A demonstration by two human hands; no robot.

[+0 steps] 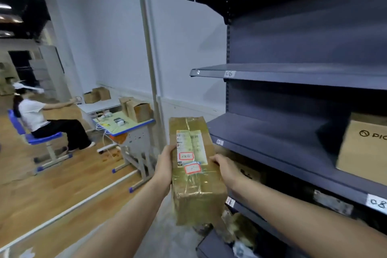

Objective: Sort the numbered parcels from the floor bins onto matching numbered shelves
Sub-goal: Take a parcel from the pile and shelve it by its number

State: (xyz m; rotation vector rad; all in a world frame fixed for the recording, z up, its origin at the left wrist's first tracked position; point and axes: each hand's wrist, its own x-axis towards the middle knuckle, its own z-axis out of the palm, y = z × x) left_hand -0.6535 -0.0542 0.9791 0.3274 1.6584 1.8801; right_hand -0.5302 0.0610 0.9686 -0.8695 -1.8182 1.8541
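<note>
I hold a taped brown cardboard parcel (195, 174) in front of me, its long side pointing away. A shipping label and two red-bordered stickers sit on its top face; the number is too blurred to read. My left hand (164, 165) grips its left side and my right hand (225, 166) grips its right edge. The parcel hovers just left of the grey shelf unit, beside the shelf tagged 07 (261, 138). The shelf above carries the tag 06 (229, 73), the one below the tag 08 (377, 203).
A brown box with a logo (364, 146) stands on the 07 shelf at the right. Parcels (240, 226) lie low under the 08 shelf. To the left are a small desk with boxes (134, 123) and a seated person on a blue chair (41, 119).
</note>
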